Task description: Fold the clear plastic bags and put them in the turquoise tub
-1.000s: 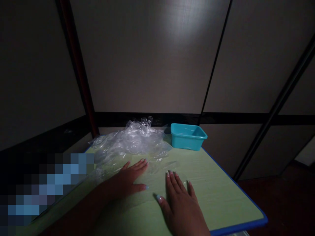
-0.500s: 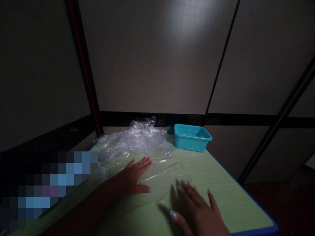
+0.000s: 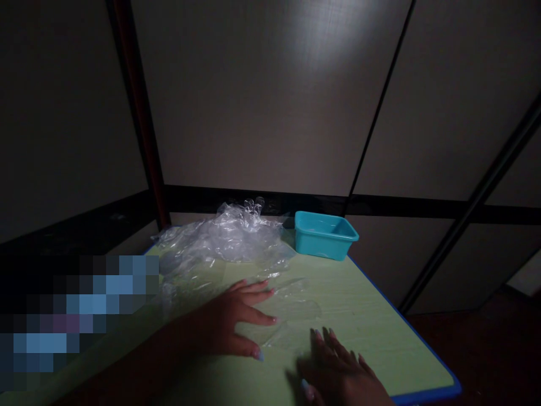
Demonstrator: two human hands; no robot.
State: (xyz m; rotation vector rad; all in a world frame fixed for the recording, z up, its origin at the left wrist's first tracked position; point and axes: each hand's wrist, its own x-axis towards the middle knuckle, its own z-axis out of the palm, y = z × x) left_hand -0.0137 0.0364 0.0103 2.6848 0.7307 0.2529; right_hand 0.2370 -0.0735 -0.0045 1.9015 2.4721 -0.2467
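My left hand point(image 3: 236, 316) lies palm down with its fingers spread, touching the near left part of a flat piece of thin clear plastic point(image 3: 296, 310) with finger-like outlines, like a disposable glove. To the right, my right hand point(image 3: 344, 375) is palm down with fingers stretched out, just beside the near right edge of that plastic. Whether it touches the table cannot be made out. Neither hand grips anything. Beyond my left hand rises a crumpled heap of clear plastic point(image 3: 236, 234), with finger-shaped tips sticking up at its top.
A turquoise plastic basin point(image 3: 323, 243) stands at the far right of the pale green table point(image 3: 372, 332), which has a blue edge point(image 3: 426, 397). Behind it are grey cabinet panels point(image 3: 253, 113). A pixelated patch covers the lower left.
My left hand has come nearer and spread its fingers wider over the plastic. My right hand has drawn back slightly toward me. The view has shifted a little.
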